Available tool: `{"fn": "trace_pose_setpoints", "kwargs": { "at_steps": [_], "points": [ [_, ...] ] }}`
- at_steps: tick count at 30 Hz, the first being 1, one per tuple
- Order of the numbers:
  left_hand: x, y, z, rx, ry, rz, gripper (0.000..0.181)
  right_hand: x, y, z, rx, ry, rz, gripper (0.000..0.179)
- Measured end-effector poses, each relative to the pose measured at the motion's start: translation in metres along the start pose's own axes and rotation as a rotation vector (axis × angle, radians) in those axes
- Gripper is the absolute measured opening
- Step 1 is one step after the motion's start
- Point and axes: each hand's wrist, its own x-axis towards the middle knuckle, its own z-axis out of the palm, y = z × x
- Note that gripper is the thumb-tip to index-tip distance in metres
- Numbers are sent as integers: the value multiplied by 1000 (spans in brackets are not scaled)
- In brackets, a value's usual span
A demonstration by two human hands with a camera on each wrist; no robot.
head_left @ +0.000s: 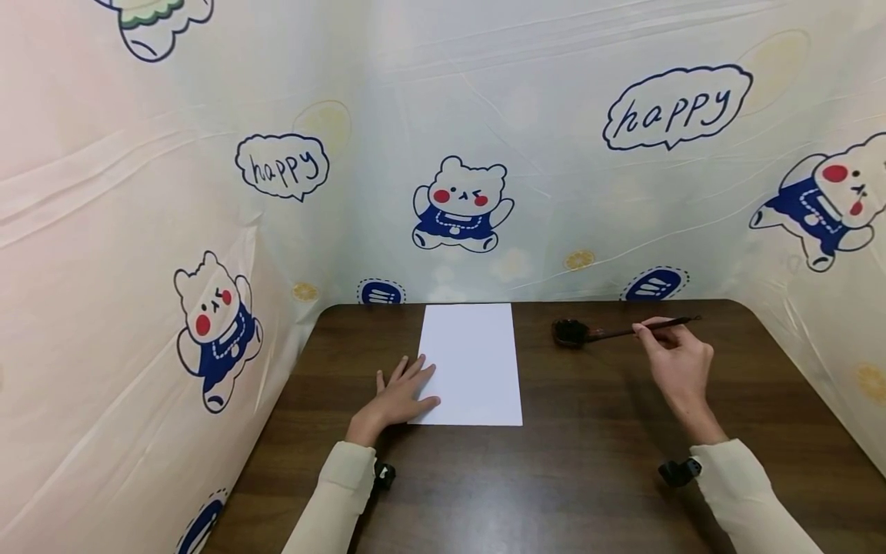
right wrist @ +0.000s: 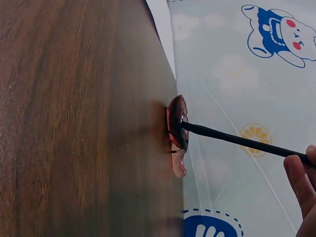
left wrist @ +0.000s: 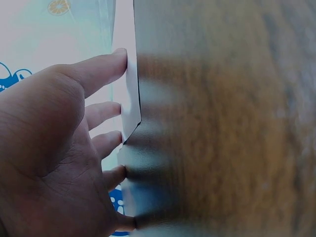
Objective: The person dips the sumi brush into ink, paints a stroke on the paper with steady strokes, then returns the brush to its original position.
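A white sheet of paper (head_left: 474, 369) lies on the brown table. My left hand (head_left: 400, 396) rests on its left side with fingers spread; the left wrist view shows the fingertips of this hand (left wrist: 54, 133) at the edge of the paper (left wrist: 130, 89). To the right of the sheet, my right hand (head_left: 681, 369) pinches the dark handle of a writing brush (head_left: 612, 334). The brush slants down into a small dish of black ink (head_left: 571, 332), which looks reddish and translucent in the right wrist view. Its bristles are hidden inside the dish (right wrist: 177, 123).
The wood-grain table (head_left: 477, 492) extends in front of the paper and between both arms. A pale curtain (head_left: 374, 192) printed with bears and "happy" bubbles rises behind the table and along its sides. Dark cameras sit on both wrists.
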Motion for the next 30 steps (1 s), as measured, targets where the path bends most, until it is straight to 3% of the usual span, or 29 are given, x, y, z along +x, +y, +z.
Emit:
{"fn": "trace_pose_setpoints", "kwargs": {
  "at_steps": [5,12,17,30],
  "points": [
    [-3,7,-6,13,-23,-13,77,0,-1,-3,-5,-5,-9,5],
    [-10,15,-11,33,-7,-2,75,-2,-2,-5,-5,-32,-8,8],
    [-10,16,-11,30,-1,-1,74,-3,-1,-6,4,-43,-13,15],
    [-8,16,-10,43,-14,-9,74,-3,-1,-9,-4,-33,-33,6]
  ]
}}
